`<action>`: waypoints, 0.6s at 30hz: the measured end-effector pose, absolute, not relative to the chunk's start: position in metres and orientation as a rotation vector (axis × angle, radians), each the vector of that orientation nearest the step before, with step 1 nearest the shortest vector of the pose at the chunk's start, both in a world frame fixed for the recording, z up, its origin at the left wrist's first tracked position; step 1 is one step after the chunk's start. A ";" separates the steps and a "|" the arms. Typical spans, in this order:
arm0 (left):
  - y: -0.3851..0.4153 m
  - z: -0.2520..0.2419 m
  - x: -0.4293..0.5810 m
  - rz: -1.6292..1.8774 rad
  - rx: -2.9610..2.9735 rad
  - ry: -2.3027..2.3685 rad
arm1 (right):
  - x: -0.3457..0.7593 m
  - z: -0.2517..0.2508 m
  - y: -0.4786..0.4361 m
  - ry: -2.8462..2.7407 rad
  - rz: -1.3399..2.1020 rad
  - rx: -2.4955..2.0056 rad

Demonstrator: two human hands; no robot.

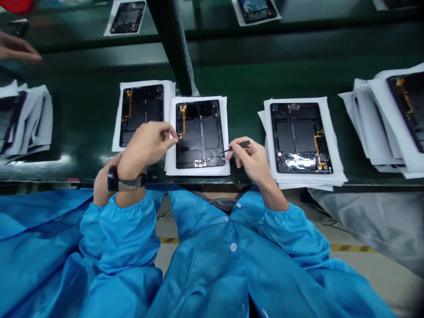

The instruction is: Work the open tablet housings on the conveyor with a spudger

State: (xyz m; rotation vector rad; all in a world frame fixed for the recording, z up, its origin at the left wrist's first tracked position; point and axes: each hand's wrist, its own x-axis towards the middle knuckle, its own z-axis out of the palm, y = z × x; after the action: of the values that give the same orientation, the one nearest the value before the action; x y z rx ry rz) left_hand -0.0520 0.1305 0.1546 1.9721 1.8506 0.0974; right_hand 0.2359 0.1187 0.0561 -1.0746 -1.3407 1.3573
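Observation:
An opened tablet [190, 150] lies in front of me on a stack of white sheets [213, 172], its black inside and orange flex cable showing. My left hand [147, 143], with a dark watch on its wrist, is at the tablet's left edge. Its thumb and forefinger are pinched together; anything between them is too small to make out. In my right hand [250, 159] I hold dark tweezers [240, 146], their tip pointing left at the tablet's lower right edge, near a thin dark wire.
Another opened tablet [154, 104] lies close on the left, another [300, 137] on the right, both on white sheets. A green post [174, 48] rises behind. Another person's hand [102, 183] is beside my left wrist; a further hand [18, 48] reaches in at upper left.

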 end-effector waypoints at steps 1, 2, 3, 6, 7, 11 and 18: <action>0.121 0.145 -0.060 0.114 1.941 1.837 | 0.236 0.057 0.118 -1.337 1.358 -1.074; 0.113 0.134 -0.065 0.153 1.925 1.826 | 0.235 0.057 0.118 -1.337 1.361 -1.073; 0.105 0.123 -0.068 0.231 1.898 1.856 | 0.234 0.058 0.117 -1.340 1.365 -1.073; 0.093 0.096 -0.069 0.343 1.905 1.853 | 0.230 0.057 0.116 -1.359 1.372 -1.080; 0.093 0.090 -0.068 0.368 1.919 1.853 | 0.228 0.057 0.116 -1.362 1.373 -1.080; 0.102 0.081 -0.061 0.432 1.978 1.809 | 0.224 0.056 0.114 -1.358 1.387 -1.075; 0.113 0.059 -0.062 0.695 1.994 1.681 | 0.227 0.058 0.112 -1.356 1.368 -1.126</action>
State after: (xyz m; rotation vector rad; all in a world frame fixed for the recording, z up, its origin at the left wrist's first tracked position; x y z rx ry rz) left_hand -0.0622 0.1135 0.0590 1.9938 1.6813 0.6948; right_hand 0.2272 0.1122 0.0583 -1.1257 -1.3564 1.3684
